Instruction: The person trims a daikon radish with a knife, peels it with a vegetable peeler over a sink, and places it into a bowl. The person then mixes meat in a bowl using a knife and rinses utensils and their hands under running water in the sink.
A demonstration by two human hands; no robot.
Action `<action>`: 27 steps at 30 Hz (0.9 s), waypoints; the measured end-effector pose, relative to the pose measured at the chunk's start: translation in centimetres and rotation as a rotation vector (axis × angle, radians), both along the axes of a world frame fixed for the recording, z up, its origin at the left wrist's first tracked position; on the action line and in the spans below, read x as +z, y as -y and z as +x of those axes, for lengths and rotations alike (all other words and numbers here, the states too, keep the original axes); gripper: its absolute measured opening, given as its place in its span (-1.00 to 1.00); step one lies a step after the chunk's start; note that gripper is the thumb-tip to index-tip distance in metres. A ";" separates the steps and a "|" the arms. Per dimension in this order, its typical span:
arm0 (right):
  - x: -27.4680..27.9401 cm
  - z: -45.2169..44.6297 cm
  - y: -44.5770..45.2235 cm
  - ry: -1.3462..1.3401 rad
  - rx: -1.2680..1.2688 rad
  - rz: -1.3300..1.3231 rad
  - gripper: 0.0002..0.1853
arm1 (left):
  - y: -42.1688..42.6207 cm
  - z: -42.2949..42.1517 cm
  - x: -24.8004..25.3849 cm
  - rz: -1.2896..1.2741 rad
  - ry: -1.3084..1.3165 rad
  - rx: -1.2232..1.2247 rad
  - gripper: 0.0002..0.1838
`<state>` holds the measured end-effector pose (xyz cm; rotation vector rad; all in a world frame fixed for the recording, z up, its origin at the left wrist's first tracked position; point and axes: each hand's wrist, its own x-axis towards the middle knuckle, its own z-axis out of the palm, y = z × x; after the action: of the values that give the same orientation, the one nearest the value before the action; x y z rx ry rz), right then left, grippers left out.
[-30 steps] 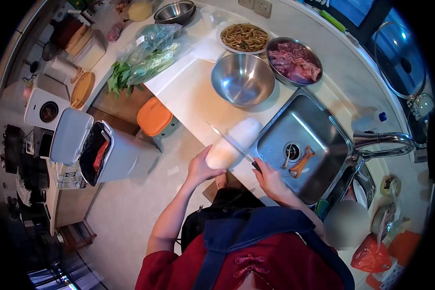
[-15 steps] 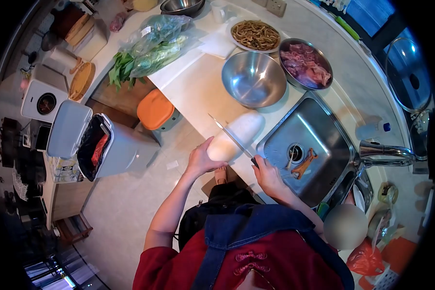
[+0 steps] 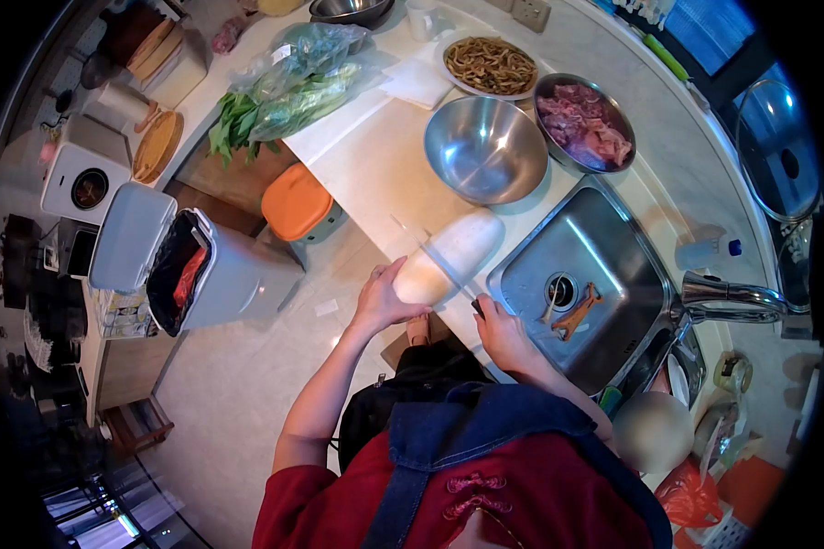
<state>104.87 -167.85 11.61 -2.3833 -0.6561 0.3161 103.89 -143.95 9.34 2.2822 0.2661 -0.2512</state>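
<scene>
A thick white daikon radish (image 3: 467,240) lies on the counter between the sink and the counter's front edge. My left hand (image 3: 384,295) is closed round its near end, thumb on one side and fingers on the other. In my right hand (image 3: 504,331) is a kitchen knife (image 3: 448,267), gripped by its dark handle. The blade lies across the middle of the radish and is smeared by motion; whether it has cut in, I cannot tell. Just beyond the radish stands a steel bowl (image 3: 486,150) with nothing in it.
The steel sink (image 3: 522,265) with peel-like scraps (image 3: 579,313) is to the right. Farther back are a bowl of raw meat (image 3: 584,123), a plate of brown strips (image 3: 491,66) and bagged leafy greens (image 3: 293,96). An open trash bin (image 3: 238,274) and an orange-lidded container (image 3: 298,203) stand left.
The knife and my right hand have shifted slightly to the left, and the blade is now blurred. My left hand keeps its hold on the daikon radish.
</scene>
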 end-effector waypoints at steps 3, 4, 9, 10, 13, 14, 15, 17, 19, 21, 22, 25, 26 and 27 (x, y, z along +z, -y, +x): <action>0.1 0.0 -0.1 0.006 -0.003 0.002 -0.73 | 0.1 0.1 0.5 0.024 0.024 0.016 -0.02; 0.1 0.0 -0.1 0.005 0.000 0.001 -0.73 | 0.0 0.1 0.4 0.014 0.028 0.004 -0.01; 0.0 -0.1 -0.1 0.007 -0.044 0.023 -0.71 | -1.0 0.5 0.0 -0.103 0.028 -0.038 0.00; 0.0 -0.1 -0.1 0.007 -0.045 0.022 -0.71 | -1.1 0.6 0.5 -0.168 0.012 -0.055 0.01; 0.4 -0.1 -0.3 0.010 -0.055 0.005 -0.71 | -1.6 0.9 0.2 -0.223 -0.010 -0.100 0.03; 0.4 -0.1 -0.3 -0.028 -0.057 -0.002 -0.70 | -1.8 0.9 -0.1 -0.215 -0.013 -0.123 0.05; 0.5 -0.1 -0.3 -0.066 -0.059 -0.009 -0.70 | -2.1 0.8 -0.2 -0.213 -0.015 -0.127 0.05; 0.3 -0.2 -0.3 -0.064 -0.063 -0.005 -0.70 | -2.6 0.5 -0.3 -0.268 0.046 -0.192 0.05; 0.1 -0.3 -0.3 -0.063 -0.063 -0.001 -0.70 | -3.2 -0.3 -1.1 -0.533 -0.012 -0.106 0.01; -0.2 -0.3 -0.3 -0.050 -0.070 -0.006 -0.70 | -3.7 -1.3 -1.9 -0.796 -0.071 -0.015 -0.03; -0.2 -0.3 -0.2 -0.051 -0.071 -0.005 -0.70 | -4.0 -1.8 -2.2 -0.825 -0.071 0.013 -0.09; -0.3 -0.5 -0.2 -0.033 -0.075 -0.007 -0.70 | -3.7 -3.2 -1.8 -0.994 -0.192 0.117 -0.21; -0.3 -0.5 -0.1 -0.001 -0.063 -0.029 -0.70 | -3.5 -3.5 -1.6 -1.130 -0.315 0.196 -0.27; -0.3 -0.6 -0.1 0.031 -0.051 -0.051 -0.71 | -3.3 -3.8 -1.8 -1.129 -0.316 0.193 -0.27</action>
<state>104.30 -167.74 11.35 -2.4537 -0.6072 0.2783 100.12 -140.67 7.56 1.0901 0.3780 -0.5048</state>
